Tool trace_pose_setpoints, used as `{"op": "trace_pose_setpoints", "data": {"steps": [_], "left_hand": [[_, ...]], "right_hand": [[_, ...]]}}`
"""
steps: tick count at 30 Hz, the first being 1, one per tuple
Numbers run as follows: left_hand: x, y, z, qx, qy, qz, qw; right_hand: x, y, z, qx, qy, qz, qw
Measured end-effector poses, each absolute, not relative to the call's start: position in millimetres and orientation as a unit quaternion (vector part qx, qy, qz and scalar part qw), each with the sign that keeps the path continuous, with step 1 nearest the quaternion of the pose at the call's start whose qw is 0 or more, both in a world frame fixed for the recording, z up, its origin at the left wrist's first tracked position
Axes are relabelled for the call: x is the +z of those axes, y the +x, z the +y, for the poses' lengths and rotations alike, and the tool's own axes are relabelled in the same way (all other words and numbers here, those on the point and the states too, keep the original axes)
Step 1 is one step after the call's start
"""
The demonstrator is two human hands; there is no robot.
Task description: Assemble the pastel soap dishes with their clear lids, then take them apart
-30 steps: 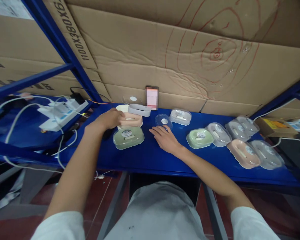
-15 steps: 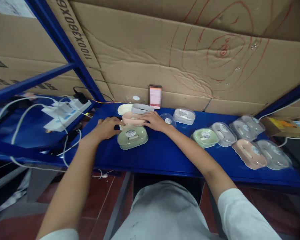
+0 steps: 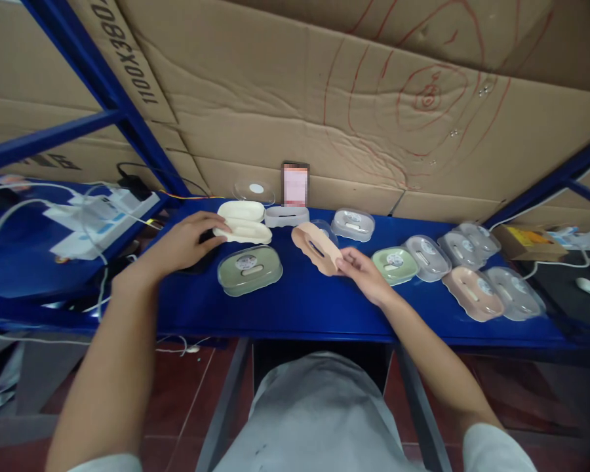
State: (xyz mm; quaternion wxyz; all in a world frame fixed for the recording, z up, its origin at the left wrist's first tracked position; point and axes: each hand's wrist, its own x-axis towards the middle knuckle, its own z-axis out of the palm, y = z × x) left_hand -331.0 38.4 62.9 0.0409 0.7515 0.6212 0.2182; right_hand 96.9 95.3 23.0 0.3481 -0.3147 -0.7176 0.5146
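Observation:
My right hand (image 3: 364, 272) pinches the near right end of a pink soap dish tray (image 3: 330, 254) with a slot in it, held tilted above the table. My left hand (image 3: 189, 242) grips the left end of a cream soap dish tray (image 3: 250, 233) between thumb and fingers. Directly behind that lies another cream tray (image 3: 240, 210), with a grey tray (image 3: 288, 216) to its right. A lidded green soap dish (image 3: 250, 270) sits in front of the cream ones. Partly hidden behind the pink tray is a clear lid (image 3: 324, 229) with a round sticker.
Several lidded soap dishes stand on the right, including a green one (image 3: 396, 265) and a pink one (image 3: 473, 293). Another grey one (image 3: 353, 224) is at the back. A phone (image 3: 295, 185) leans on the cardboard (image 3: 246, 105). Power strips (image 3: 105, 226) and cables lie left.
The pink tray has left the cream trays, moving right in my right hand and tilting. My left hand now grips the front cream tray. The camera view has shifted slightly.

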Motion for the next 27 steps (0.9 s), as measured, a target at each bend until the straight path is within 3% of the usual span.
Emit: {"op": "trace_pose_setpoints", "data": {"steps": [7, 13, 18, 21, 27], "left_hand": [[97.2, -304.8, -21.2, 0.257, 0.756, 0.602, 0.001], [32.2, -180.9, -65.4, 0.281, 0.805, 0.511, 0.11], [-25.5, -126.5, -79.1, 0.316, 0.784, 0.521, 0.115], [-30.1, -128.5, -82.4, 0.36, 0.748, 0.549, 0.099], [-30.4, -132.5, -80.7, 0.341, 0.784, 0.516, 0.05]], "right_hand": [[11.4, 157.4, 21.8, 0.463, -0.396, -0.677, 0.413], [-2.2, 167.1, 9.0, 0.412, -0.411, -0.681, 0.445], [-5.5, 163.6, 1.6, 0.296, -0.357, -0.814, 0.35], [-7.7, 160.0, -0.9, 0.237, -0.281, -0.885, 0.287], [-3.2, 148.9, 1.7, 0.176, -0.229, -0.921, 0.26]]}}
